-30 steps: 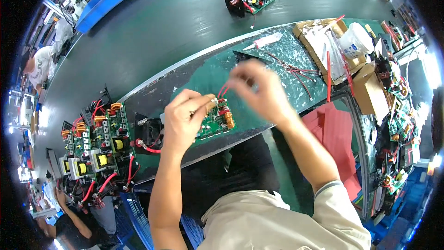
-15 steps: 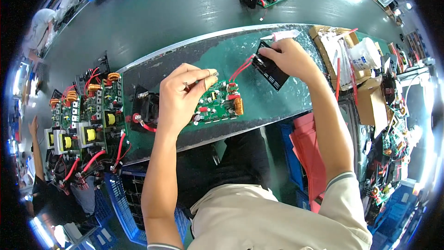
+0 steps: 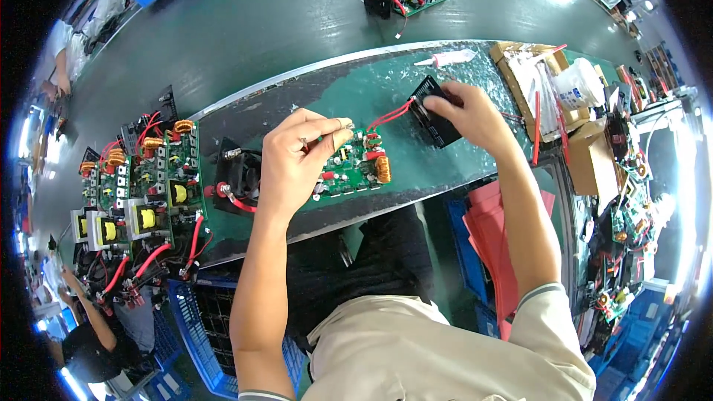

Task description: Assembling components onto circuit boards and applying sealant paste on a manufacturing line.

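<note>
The right hand (image 3: 464, 115) has swung from the green circuit board (image 3: 353, 167) out to the right and now closes its fingers on a black module (image 3: 438, 111) tied to it by red wires (image 3: 390, 113). The left hand (image 3: 297, 163) pinches the board mid-bench (image 3: 312, 96). Finished boards (image 3: 141, 186) crowd the left, a white tube (image 3: 445, 59) lies beyond

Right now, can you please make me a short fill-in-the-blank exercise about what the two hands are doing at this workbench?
1. The left hand rests on the green circuit board with a copper ____ at its right end.
2. The right hand grips a flat ____ rectangular part.
3. Thin ____ wires join that part to the board.

Missing words: coil; black; red
</note>
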The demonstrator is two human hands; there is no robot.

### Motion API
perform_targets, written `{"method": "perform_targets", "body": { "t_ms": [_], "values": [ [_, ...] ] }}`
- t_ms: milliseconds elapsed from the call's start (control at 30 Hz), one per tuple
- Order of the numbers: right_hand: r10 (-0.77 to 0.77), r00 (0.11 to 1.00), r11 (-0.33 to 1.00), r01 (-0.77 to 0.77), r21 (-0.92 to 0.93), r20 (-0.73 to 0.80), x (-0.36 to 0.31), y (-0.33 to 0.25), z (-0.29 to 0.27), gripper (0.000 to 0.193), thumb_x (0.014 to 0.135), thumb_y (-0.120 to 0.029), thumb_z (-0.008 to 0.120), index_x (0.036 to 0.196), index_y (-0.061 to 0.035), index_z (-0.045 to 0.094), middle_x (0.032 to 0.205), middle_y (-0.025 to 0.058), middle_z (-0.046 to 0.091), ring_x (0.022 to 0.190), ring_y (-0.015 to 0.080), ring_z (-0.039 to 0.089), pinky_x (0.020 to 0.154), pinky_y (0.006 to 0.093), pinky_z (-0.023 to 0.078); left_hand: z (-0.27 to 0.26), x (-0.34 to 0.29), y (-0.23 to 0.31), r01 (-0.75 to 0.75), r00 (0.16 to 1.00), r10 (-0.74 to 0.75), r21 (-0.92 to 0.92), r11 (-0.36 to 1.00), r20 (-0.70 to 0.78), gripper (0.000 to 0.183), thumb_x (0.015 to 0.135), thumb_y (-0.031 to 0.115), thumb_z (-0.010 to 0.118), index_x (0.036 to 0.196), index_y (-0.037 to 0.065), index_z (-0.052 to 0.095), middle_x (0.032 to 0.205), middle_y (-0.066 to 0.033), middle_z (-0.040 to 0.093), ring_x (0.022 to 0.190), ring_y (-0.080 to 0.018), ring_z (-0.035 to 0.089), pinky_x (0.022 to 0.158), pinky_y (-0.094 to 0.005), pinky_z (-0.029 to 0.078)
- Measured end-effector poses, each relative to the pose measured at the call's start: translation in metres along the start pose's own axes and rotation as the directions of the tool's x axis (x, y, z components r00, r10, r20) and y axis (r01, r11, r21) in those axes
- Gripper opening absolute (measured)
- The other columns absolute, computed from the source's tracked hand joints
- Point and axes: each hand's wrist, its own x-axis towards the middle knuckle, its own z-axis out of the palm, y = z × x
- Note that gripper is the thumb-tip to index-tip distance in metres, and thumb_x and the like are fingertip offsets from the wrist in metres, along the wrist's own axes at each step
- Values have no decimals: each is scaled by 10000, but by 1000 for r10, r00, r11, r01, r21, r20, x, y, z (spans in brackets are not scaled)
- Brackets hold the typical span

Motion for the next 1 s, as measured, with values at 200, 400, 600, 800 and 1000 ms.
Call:
{"method": "perform_targets", "body": {
  "t_ms": [200,400,600,800,1000],
  "values": [
    [78,995,899,-44,435,-60,-53,42,35,785,792,-47,789,1463,-11,384,1214,84,628,1025,137,616,922,309,502,9,-4,-5,-6,1000,6,-25,1000,24,155,834,-34,725,986,-7,738,857,-26,647,732,-56,556,619,-208,432],
    [-112,856,991,136,11,-504,-41,23,41,244,850,-110,696,1046,24,639,846,191,661,735,241,607,712,338,496,19,-7,-12,9,999,-7,-36,999,40,137,834,-14,736,971,-6,739,823,-37,654,651,-66,565,557,-230,429],
    [-242,839,970,194,-148,-487,-37,-1,14,205,870,-100,673,1012,43,629,817,162,610,646,243,573,596,323,454,23,-7,-6,18,1000,-17,-69,997,14,145,833,4,742,977,7,747,822,-39,653,668,-67,562,574,-224,425],
    [-260,834,959,283,-27,-487,-38,31,40,221,866,-115,688,1001,47,622,854,184,611,674,302,577,616,348,464,36,-3,1,-49,995,40,97,994,95,158,823,35,738,981,28,751,845,-88,679,704,-172,653,629,-282,502],
    [158,959,883,-30,468,-237,-50,7,80,196,905,-117,665,1014,45,646,758,-11,606,703,53,498,595,280,426,50,0,1,-33,995,17,161,986,99,168,826,30,721,990,46,752,863,-81,682,710,-196,670,630,-296,514]
  ]
}}
